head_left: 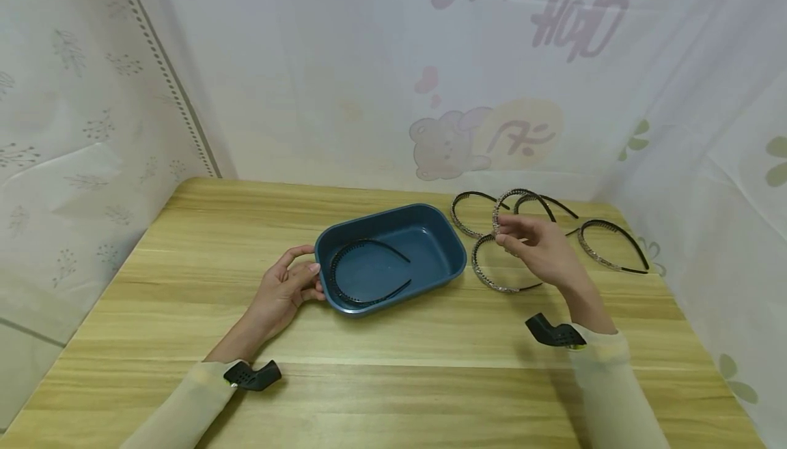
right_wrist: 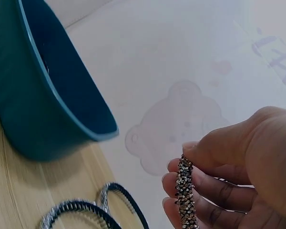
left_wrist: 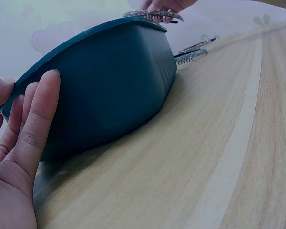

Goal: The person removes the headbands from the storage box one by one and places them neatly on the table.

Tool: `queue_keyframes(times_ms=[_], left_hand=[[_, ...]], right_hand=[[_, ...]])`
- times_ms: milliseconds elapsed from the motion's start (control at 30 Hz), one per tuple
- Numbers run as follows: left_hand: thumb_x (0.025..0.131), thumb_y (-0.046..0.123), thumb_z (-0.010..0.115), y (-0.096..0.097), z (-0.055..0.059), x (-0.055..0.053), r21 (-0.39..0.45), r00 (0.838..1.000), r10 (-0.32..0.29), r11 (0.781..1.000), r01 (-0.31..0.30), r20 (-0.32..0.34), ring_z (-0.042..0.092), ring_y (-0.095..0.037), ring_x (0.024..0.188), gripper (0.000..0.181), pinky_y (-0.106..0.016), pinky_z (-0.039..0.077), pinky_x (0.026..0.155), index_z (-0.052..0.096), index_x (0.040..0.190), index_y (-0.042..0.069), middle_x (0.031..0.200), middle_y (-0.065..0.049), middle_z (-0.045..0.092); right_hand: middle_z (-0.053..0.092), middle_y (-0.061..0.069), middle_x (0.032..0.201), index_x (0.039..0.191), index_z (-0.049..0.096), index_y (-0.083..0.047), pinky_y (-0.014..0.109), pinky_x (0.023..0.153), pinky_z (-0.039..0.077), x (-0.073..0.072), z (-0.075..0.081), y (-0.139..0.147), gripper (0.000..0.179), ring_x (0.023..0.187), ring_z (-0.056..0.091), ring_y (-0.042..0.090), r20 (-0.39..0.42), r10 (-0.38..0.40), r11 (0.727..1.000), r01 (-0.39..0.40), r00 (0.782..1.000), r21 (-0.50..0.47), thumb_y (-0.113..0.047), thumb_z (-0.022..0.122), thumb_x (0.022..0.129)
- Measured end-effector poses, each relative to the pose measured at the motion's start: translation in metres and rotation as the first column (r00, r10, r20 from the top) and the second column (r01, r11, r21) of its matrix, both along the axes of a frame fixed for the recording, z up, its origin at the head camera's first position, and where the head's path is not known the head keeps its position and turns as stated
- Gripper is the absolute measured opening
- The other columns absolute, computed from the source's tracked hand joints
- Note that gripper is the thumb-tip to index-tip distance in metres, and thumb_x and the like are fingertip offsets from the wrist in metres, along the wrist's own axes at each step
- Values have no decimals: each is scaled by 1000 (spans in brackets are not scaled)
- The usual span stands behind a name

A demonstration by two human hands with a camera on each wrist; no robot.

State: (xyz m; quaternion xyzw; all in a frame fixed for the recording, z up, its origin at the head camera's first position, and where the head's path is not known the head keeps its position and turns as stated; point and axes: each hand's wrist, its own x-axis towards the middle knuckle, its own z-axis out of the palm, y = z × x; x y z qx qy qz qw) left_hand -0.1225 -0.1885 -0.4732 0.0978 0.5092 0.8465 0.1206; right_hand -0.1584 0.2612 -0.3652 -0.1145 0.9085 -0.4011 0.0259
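Observation:
A blue plastic basin (head_left: 393, 215) stands on the wooden table, a plain black toothed headband (head_left: 335, 271) lying inside its left part. My left hand (head_left: 289, 288) holds the basin's left end, thumb at the rim and fingers against the outer wall (left_wrist: 105, 90). To the right of the basin, my right hand (head_left: 541, 244) pinches a glittery beaded headband (right_wrist: 186, 195) between thumb and fingers, raised above the table. Around and below that hand lie several similar headbands, including a front one (head_left: 492, 283), a back one (head_left: 458, 213) and a far right one (head_left: 593, 251).
The wooden table (head_left: 393, 381) ends at a pale printed curtain (head_left: 307, 93) behind it, with more cloth at both sides. Black wrist cameras (head_left: 252, 375) sit on both sleeves.

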Motion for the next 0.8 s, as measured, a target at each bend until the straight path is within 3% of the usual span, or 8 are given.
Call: queue_keyframes(times_ms=[167,400,533,800], left_hand=[[106,2,52,0,1,0,8,1000,-4,1000,4,-9,70,-10,77,34,-24,65,70,44,137,12,88,2,73],[106,3,53,0,1,1,10,1000,-2,1000,2,-9,70,-10,77,34,-24,65,70,44,137,12,88,2,73],[106,2,53,0,1,1,2,1000,4,1000,-4,-8,70,-10,77,34,-24,65,70,44,137,12,88,2,74],[106,3,53,1,2,1,-10,1000,14,1000,-14,4,70,-10,77,34,-24,65,69,43,137,12,87,2,73]], right_hand=[[72,16,124,143,58,-6,18,81,58,1,0,12,47,100,68,11,8,-18,999,18,1000,30,-29,65,103],[70,16,127,144,57,-7,15,81,54,3,-3,28,49,113,66,31,13,-54,997,53,998,62,-33,63,104],[70,16,129,145,56,-8,15,81,52,3,-6,37,50,117,65,34,24,-73,995,71,997,75,-36,62,104],[71,16,127,144,57,-8,17,80,53,0,-16,53,51,109,65,14,46,-103,987,96,994,131,-39,61,104]])
